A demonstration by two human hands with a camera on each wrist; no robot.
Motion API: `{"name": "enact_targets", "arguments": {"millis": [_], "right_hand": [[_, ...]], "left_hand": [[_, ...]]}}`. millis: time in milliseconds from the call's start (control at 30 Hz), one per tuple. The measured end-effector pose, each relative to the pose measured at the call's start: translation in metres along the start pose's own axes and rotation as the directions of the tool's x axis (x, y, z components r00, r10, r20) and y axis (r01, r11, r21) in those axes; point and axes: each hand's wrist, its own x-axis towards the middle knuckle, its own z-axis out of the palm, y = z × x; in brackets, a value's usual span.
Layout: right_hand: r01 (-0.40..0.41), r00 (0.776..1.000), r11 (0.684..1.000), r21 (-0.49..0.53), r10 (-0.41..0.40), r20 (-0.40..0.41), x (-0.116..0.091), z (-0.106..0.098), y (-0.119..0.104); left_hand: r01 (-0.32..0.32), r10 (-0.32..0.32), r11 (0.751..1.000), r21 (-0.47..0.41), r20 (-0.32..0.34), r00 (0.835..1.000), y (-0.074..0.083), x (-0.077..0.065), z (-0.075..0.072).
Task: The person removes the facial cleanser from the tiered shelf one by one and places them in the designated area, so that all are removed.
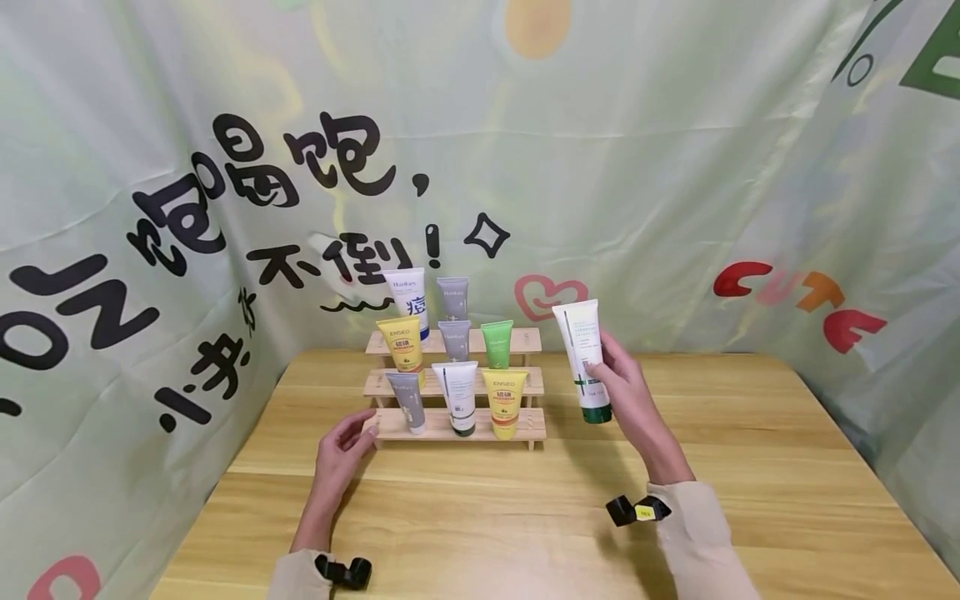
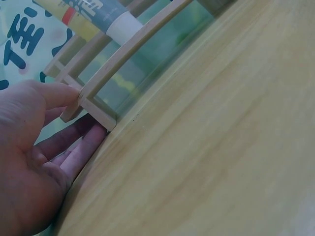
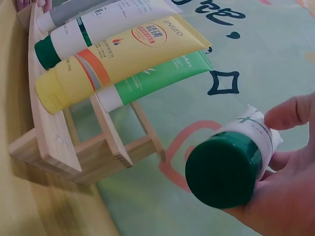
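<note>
A three-tier wooden display stand [image 1: 531,423] holds several squeeze tubes. My left hand [image 1: 341,454] pinches the left end of its lowest shelf, with the thumb at the shelf end [image 2: 88,91] and other fingers lower down by the leg. Off to the stand's right, my right hand [image 1: 633,400] grips a white squeeze tube [image 1: 577,350] in the air, its dark green cap [image 3: 221,169] pointing down. The lowest shelf carries a grey tube [image 1: 408,404], a white green-capped tube [image 1: 457,396] and a yellow tube [image 1: 506,404].
On the middle tier stand a yellow tube [image 1: 402,346], a grey tube [image 1: 455,340] and a green tube [image 1: 497,343]. The top tier bears a white-and-blue tube [image 1: 405,287] and a grey tube [image 1: 453,296]. A printed curtain [image 1: 637,183] hangs behind the wooden table [image 1: 465,517].
</note>
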Motion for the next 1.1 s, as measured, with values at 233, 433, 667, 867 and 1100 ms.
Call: {"name": "enact_targets", "arguments": {"millis": [233, 433, 667, 867, 1100], "right_hand": [[-0.017, 1.000, 0.999, -0.029, 0.017, -0.005, -0.005, -0.010, 0.010], [-0.056, 0.994, 0.996, -0.065, 0.050, -0.096, -0.005, -0.017, 0.020], [-0.138, 0.981, 0.990, -0.025, 0.133, -0.140, -0.003, -0.017, 0.035], [-0.186, 0.959, 0.982, 0.010, 0.184, -0.216, 0.002, -0.012, 0.049], [-0.238, 0.925, 0.969, 0.063, 0.246, -0.290, 0.006, -0.008, 0.063]], "left_hand": [[0.010, -0.010, 1.000, 0.019, 0.000, 1.000, 0.000, 0.001, 0.001], [0.009, -0.009, 0.999, 0.032, -0.011, 1.000, 0.001, 0.002, 0.002], [0.014, -0.013, 0.999, 0.029, -0.016, 1.000, 0.000, 0.001, 0.002], [0.012, -0.012, 1.000, 0.016, -0.021, 1.000, 0.000, 0.001, 0.002], [0.042, -0.042, 0.999, -0.021, 0.012, 0.999, 0.013, -0.003, 0.002]]}}
